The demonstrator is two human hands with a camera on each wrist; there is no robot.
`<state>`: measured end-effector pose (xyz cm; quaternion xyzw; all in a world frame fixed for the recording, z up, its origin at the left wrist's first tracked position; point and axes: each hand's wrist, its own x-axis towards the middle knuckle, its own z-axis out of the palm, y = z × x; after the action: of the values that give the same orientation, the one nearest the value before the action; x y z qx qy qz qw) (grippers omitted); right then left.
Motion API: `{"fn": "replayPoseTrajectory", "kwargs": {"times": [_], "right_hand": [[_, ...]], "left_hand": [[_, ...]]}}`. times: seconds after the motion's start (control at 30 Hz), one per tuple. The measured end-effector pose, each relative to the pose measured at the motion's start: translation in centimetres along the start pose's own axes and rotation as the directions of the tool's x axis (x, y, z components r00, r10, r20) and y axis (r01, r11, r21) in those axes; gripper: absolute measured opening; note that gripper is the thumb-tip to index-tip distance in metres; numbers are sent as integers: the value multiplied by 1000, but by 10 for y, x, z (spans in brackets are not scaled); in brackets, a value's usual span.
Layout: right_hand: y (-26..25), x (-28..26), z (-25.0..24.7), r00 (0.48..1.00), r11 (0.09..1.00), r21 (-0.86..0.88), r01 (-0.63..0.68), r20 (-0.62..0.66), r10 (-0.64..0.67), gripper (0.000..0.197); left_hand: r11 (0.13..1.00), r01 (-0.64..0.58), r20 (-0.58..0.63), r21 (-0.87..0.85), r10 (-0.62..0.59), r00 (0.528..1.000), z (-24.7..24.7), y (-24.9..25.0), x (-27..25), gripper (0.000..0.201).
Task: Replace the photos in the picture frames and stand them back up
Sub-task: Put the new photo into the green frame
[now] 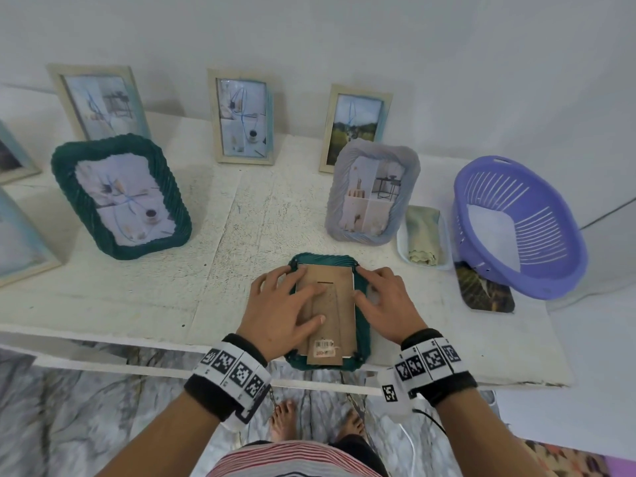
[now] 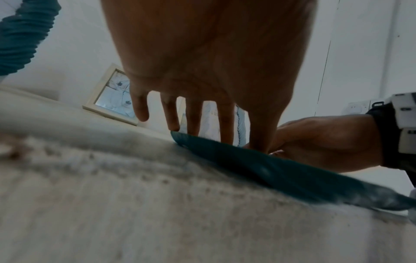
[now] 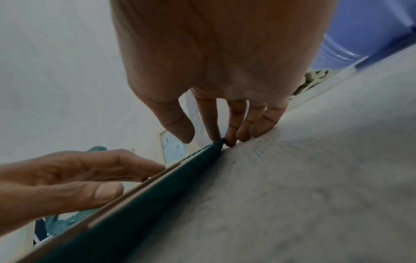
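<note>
Your left hand [image 1: 280,306] lies flat on the brown backing board [image 1: 332,287] of the teal frame [image 1: 363,333], fingers straight and spread, thumb stretched toward 3 o'clock across the board. It grips nothing; it only presses down. Your right hand [image 1: 387,302] rests on the frame's right edge, fingers almost straight and a little bent at the tips. The right wrist view shows those fingertips [image 3: 230,140] touching the far corner of the frame and the table [image 1: 137,297]; they close around nothing.

The teal frame lies face down at the near edge of the table, at 6 o'clock, and its near end hangs a little over the edge. Its rim is dark teal with a twisted rope pattern. The board sits inside the rim, and the stand flap, carrying a barcode sticker [image 1: 325,345], lies flat on it, pointing toward you.
</note>
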<state>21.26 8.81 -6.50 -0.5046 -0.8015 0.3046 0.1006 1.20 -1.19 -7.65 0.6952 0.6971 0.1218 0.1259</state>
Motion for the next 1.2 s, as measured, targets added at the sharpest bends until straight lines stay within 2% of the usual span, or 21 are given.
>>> {"fn": "replayPoseTrajectory", "kwargs": {"times": [0.33, 0.43, 0.53, 0.63, 0.7, 0.8, 0.9, 1.2], "right_hand": [[1, 0, 0, 1000, 1000, 20, -3, 3, 3, 49], [-4, -5, 1, 999, 999, -38, 35, -2, -35, 62], [-8, -11, 6, 997, 982, -171, 78, 4, -78, 72], [-11, -13, 7, 998, 970, -235, 60, 11, -59, 74], [-14, -14, 7, 999, 966, -252, 50, 23, -46, 75], [-17, -17, 8, 999, 974, -224, 43, 10, -42, 70], [-19, -19, 10, 999, 979, -200, 41, 15, -39, 59], [-22, -21, 14, 999, 990, -136, 32, 13, -30, 57]], "left_hand": [[999, 8, 3, -44, -8, 1000, 2, -4, 1, 55], [991, 38, 30, -126, -35, 999, 1, -8, 2, 60], [975, 33, 59, -221, -20, 998, -1, -14, 3, 64], [918, 57, 0, -392, -62, 998, -4, -22, 4, 64], [900, 94, -42, -425, -124, 991, -5, -25, 6, 62], [912, 151, -21, -381, -172, 985, -4, -23, 9, 67], [888, 194, -8, -416, -217, 976, -4, -21, 12, 79], [833, 218, 15, -509, -244, 970, -5, -20, 14, 77]]}}
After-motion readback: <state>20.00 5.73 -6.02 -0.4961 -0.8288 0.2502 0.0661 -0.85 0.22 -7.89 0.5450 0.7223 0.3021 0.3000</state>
